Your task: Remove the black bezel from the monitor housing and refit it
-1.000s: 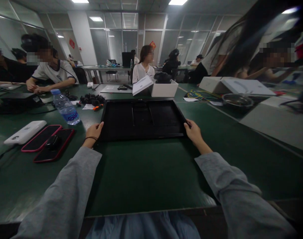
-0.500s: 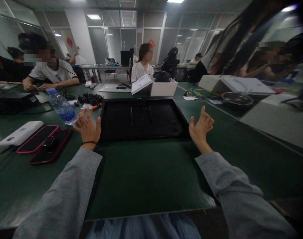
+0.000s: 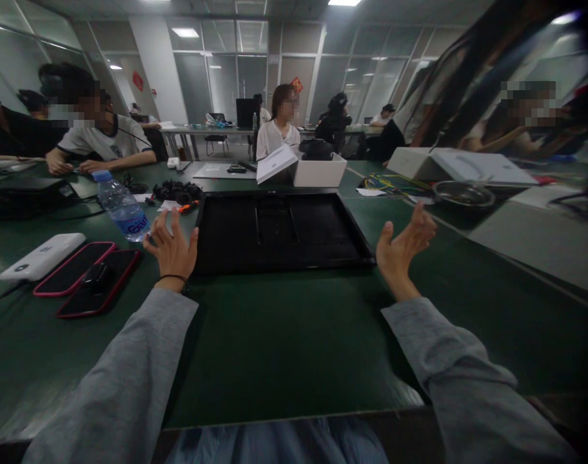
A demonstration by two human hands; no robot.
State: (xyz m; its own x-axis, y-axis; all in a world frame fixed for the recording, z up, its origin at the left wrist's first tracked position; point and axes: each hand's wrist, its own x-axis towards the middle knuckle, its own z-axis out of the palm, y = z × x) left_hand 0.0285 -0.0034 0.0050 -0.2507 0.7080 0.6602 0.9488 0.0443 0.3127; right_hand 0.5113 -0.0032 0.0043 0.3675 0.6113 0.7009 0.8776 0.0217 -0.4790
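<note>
A shallow black rectangular tray-like panel with a raised rim and two thin bars lies on the green table in front of me. Beside its left edge is my left hand, raised with the fingers spread and slightly curled; it holds nothing. My right hand is up past the panel's right edge, thumb apart from the fingers, also holding nothing. Just left of my left hand a clear water bottle with a blue cap appears tilted.
Two red-edged phones, a dark gadget on one, lie left by a white power bank. Behind the panel stand a white box and tangled black cables. A metal bowl is at right. Several people sit around.
My right hand has moved a little to the right and its fingers point more to the right. The left hand keeps nearly the same pose. The view has shifted slightly.
</note>
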